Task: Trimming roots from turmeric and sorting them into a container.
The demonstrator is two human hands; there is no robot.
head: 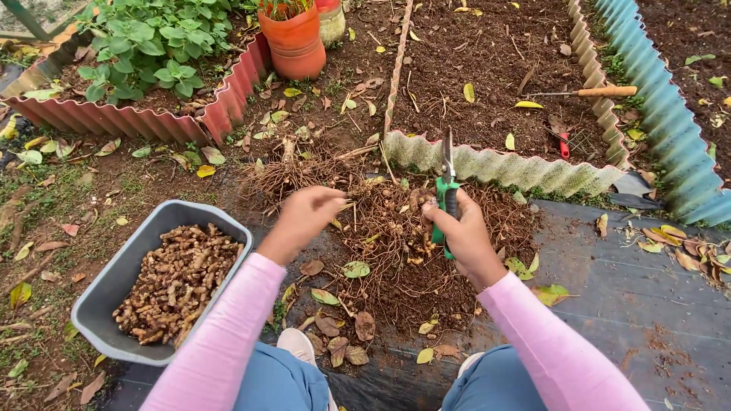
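Pink-sleeved right hand (462, 228) is clenching green-handled pruning shears (446, 190) above the root clump (396, 236), blades closed, pointing upward. Left hand (304, 213) is gripping roots at the clump's left edge. Snipping close to each rhizome would probably work best.

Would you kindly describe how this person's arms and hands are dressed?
Both arms wear long, plain pink sleeves, close-fitting and reaching to the wrists. The left hand and right hand are bare, with no gloves, rings or watch visible. The sleeves show no pattern or markings.
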